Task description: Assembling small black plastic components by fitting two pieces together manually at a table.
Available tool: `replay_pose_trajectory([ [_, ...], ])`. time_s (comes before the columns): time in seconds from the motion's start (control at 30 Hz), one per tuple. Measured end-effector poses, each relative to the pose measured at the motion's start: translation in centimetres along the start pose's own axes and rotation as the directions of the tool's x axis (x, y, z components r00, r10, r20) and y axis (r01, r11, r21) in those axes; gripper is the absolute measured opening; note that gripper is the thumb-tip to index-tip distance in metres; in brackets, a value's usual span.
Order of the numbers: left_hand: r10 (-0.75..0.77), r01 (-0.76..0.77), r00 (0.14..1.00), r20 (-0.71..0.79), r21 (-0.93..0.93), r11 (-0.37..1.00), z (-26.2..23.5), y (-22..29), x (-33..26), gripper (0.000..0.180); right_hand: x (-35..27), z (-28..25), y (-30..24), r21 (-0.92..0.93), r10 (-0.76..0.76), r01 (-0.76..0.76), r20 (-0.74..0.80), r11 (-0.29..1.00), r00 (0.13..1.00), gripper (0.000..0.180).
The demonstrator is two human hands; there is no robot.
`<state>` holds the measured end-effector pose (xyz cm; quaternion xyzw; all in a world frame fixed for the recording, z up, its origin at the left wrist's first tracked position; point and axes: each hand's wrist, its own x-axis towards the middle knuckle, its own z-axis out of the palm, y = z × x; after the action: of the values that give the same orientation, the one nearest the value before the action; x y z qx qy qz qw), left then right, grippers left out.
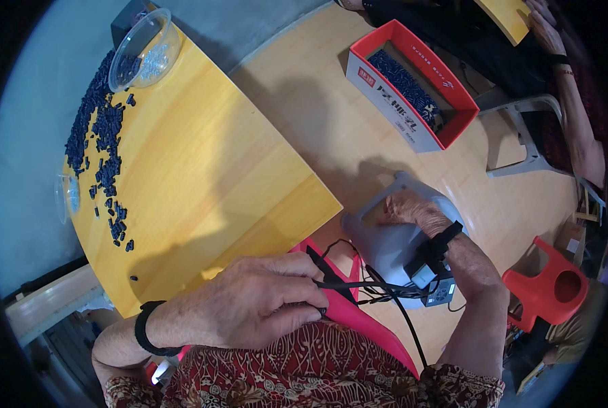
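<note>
Head view: the left hand (253, 306) sits low and close to the body, its fingers (302, 294) curled together and pinching a thin black cable (375, 289) just above the lap — a grip that keeps the slack wire off the patterned red clothing (304, 374). The cable runs right toward a small grey-and-black device strapped to the right wrist (434, 268), so the pinch seems meant to steady or route that lead. A black band (142, 330) circles the left wrist.

The right hand (413, 209) rests palm-down on the back of a pale grey plastic stool (392, 238), fingers (393, 216) bent over its edge near the handle slot; how tightly they press I cannot tell. The stool stands beside the light wooden table (208, 177), within easy reach of the seated person.

On the table's far left, a heap of small dark blue pellets (103, 129) trails along the edge next to a clear plastic bowl (144, 51) — likely kept together for sorting. A second clear cup (66, 194) peeks over the left edge. On the round tan floor surface lies a red-and-white cardboard box (413, 85) holding more dark pieces. Another person's arm (576, 102) shows at the upper right, and a red plastic chair (555, 289) stands lower right.
</note>
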<state>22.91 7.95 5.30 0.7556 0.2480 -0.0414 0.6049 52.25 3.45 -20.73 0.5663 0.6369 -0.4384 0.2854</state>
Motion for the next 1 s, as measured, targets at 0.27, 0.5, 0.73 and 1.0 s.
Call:
replay_pose_trajectory([
  [0.27,0.046,-0.064,0.982,-0.185,-0.094,0.993,-0.5,0.3,0.9,0.016,-0.2,-3.6,1.0,0.037,-0.001,0.002,-0.030,0.999,1.000,0.062],
  [0.5,0.148,-0.174,0.937,-0.315,-0.055,0.983,-2.2,3.0,0.0,0.017,0.5,-3.3,2.7,0.097,-0.010,0.015,-0.051,0.995,0.999,0.054],
  [0.73,0.006,-0.175,0.854,-0.521,-0.277,0.945,-3.2,5.4,-2.7,0.022,0.6,-10.0,3.1,-0.019,-0.200,0.200,-0.181,0.980,0.963,0.034],
  [1.0,0.394,-0.109,0.642,-0.658,0.430,0.896,-9.3,3.1,-4.7,0.034,-7.6,-20.5,-0.2,0.078,-0.090,0.162,-0.565,0.984,0.820,0.039],
])
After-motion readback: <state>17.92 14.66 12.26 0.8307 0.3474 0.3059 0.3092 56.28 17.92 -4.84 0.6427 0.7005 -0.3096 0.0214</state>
